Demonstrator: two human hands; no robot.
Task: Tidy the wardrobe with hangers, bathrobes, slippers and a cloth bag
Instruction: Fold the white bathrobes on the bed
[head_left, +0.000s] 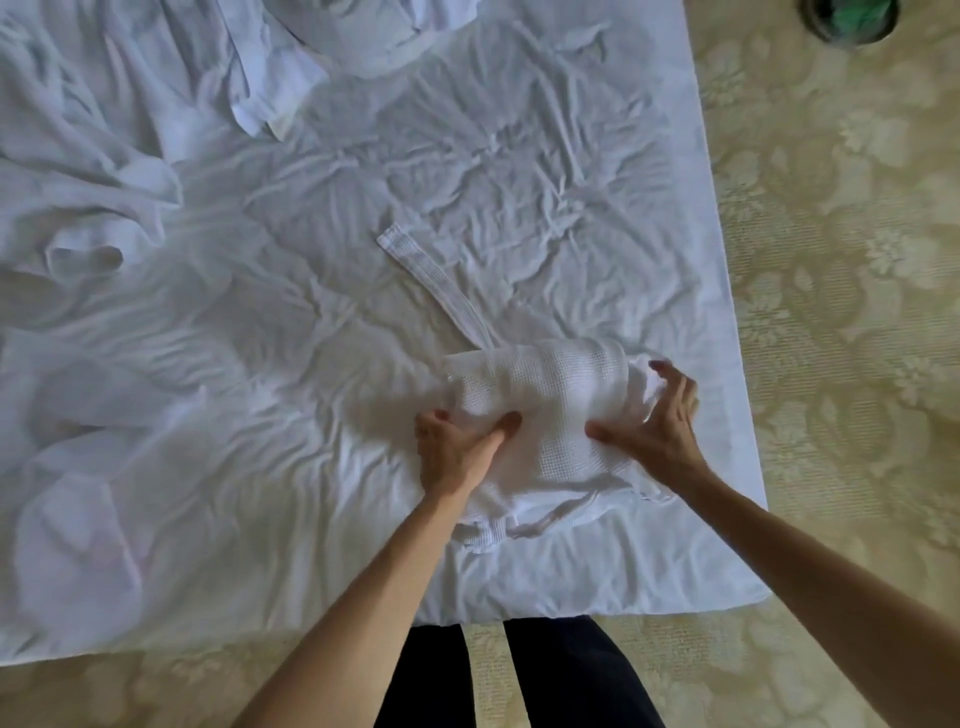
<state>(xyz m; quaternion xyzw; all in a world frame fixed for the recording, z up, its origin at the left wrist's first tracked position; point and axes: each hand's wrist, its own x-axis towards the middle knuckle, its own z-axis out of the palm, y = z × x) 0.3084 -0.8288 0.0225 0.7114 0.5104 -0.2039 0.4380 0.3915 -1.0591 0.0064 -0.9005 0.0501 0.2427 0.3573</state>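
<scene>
My 2 forearms reach up the frame; left hand (460, 447) grips the rolled bathrobe (540, 410), right hand (657, 423) spread on its end. I should roll tight, tucking the belt (436, 283).

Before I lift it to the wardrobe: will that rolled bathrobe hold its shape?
Probably not. The bathrobe looks soft and floppy, and its belt trails loose, so it may unroll. Both hands, left and right, should support it.
</scene>
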